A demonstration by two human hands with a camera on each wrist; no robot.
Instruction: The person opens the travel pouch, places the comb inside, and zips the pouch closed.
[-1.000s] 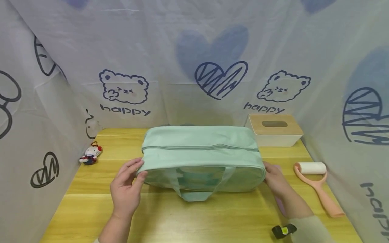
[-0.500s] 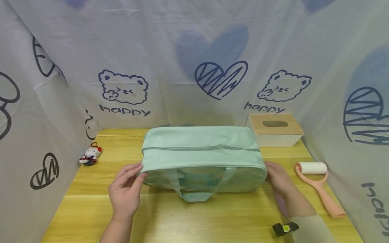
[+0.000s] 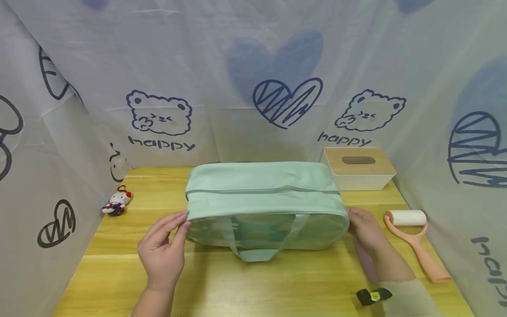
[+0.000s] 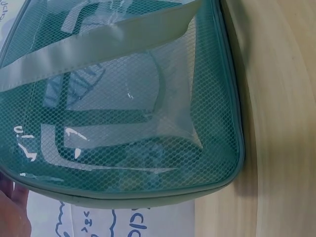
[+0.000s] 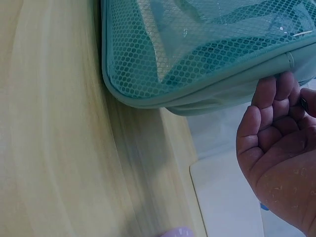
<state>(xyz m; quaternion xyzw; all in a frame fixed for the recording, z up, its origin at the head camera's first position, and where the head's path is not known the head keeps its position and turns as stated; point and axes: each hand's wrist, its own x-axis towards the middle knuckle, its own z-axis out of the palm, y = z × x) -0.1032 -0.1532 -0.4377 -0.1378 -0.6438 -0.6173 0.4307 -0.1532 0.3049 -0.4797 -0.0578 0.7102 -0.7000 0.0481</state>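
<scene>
Near the counter's (image 3: pixel 237 288) back edge, the left hand (image 3: pixel 163 255) is pinching a mint bag (image 3: pixel 261 202), the right hand (image 3: pixel 366 231) touching it, grip unclear

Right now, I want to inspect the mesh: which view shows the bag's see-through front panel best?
The left wrist view: the front panel fills much of it, mesh pattern clear, though the handle crosses it. The head view shows it foreshortened, partly behind the handle; the right wrist view shows only one end, though close up.
</scene>
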